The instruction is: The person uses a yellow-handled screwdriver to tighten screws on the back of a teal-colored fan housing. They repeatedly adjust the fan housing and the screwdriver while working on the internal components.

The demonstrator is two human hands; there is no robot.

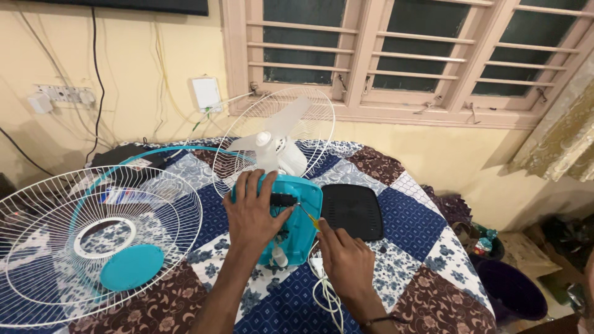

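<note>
A turquoise fan base is seen tipped up on the patchwork-covered bench, near its middle, with its underside turned toward the camera. It is gripped by the left hand, whose fingers are spread and curled over the upper left edge of the base. A small yellow-handled screwdriver is held in the right hand, which is closed around the handle, and its tip is set against a dark fitting on the base. Behind the base, the white fan blades and motor housing are seen standing inside the rear wire guard. A white cord is trailed from below the base toward the near edge. Just to the right, a flat black panel is laid on the cloth. Well to the left, the detached front wire guard with its turquoise centre disc is laid flat. Behind everything, a barred window is set in the yellow wall.
</note>
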